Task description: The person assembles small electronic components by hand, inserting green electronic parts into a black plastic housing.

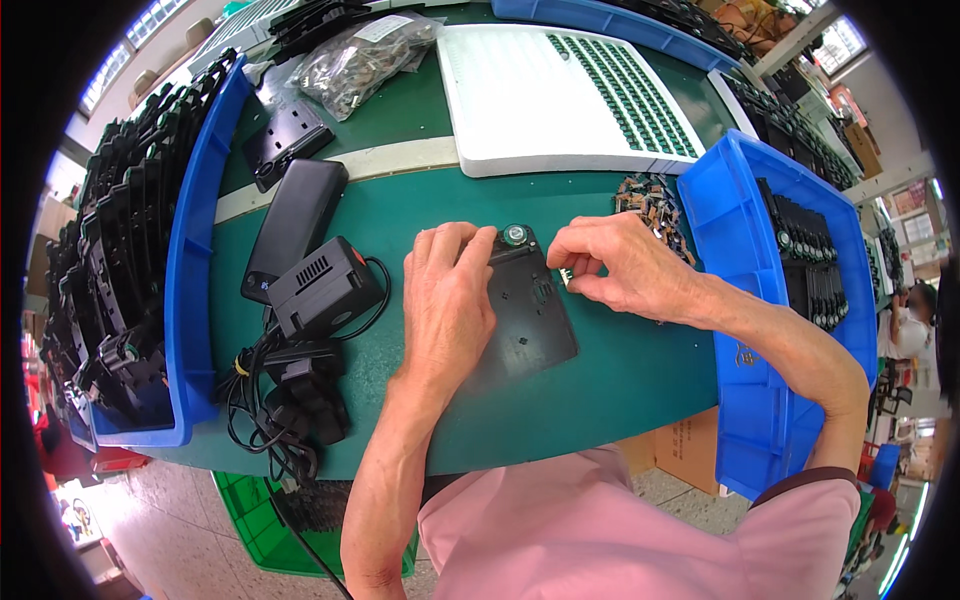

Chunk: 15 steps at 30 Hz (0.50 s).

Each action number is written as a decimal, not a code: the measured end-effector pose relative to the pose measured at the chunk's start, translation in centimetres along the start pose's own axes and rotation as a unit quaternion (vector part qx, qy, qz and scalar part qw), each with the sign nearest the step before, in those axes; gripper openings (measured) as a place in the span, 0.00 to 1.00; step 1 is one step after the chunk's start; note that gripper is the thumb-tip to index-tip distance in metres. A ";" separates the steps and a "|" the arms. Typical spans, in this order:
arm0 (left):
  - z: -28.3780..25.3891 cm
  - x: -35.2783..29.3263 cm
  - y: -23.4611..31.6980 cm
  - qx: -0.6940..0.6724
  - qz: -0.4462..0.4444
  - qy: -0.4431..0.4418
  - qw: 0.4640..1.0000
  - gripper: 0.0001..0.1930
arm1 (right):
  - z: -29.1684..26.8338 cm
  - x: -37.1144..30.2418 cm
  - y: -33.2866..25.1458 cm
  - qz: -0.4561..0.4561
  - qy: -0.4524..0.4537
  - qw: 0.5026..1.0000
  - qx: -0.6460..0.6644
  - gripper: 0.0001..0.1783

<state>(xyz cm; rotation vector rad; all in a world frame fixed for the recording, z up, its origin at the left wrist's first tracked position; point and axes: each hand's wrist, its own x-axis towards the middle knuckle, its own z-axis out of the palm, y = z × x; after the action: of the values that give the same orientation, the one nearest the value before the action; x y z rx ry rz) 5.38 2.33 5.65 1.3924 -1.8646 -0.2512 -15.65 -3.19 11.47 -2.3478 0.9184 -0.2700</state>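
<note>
A worker in a pink shirt [600, 530] sat close against a workbench, with a green crate [240, 505] on the floor between seven and eight o'clock of the black panel [522, 335] and a cardboard box [688, 452] at four. The panel lay flat on the green bench top [625, 390], directly before the worker, a round metallic piece [515, 234] at its twelve o'clock end.

At nine to ten o'clock, the left hand [447, 290] rested over the panel's edge, fingers bent and close together; the thumb was hidden, so whether it gripped could not be told. Between two and three, the right hand [625, 265] pinched a small part [567, 276] between thumb and fingertips, just beside the panel.

A bundle of black cables [255, 395] lay at eight o'clock, a boxy black adapter [325, 285] at nine. Blue bins holding black pieces flanked the bench: the left bin [190, 260] at nine, the right bin [735, 420] at three. Farther off, a pile of small components [655, 210] sat at two, a long black case [295, 220] at ten, a white foam tray [510, 100] between twelve and one, and a clear plastic bag [365, 65] at eleven.
</note>
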 end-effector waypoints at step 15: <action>0.2 -0.4 0.2 0.012 0.012 0.022 1.000 0.22 | 0.7 1.1 -2.7 -0.005 -0.010 1.000 0.004 0.11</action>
<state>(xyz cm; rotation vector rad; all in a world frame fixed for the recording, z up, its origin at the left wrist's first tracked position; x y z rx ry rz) 5.10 2.70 5.44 1.3798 -1.8515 -0.1860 -13.12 -2.03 12.49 -2.3442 0.8956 -0.2538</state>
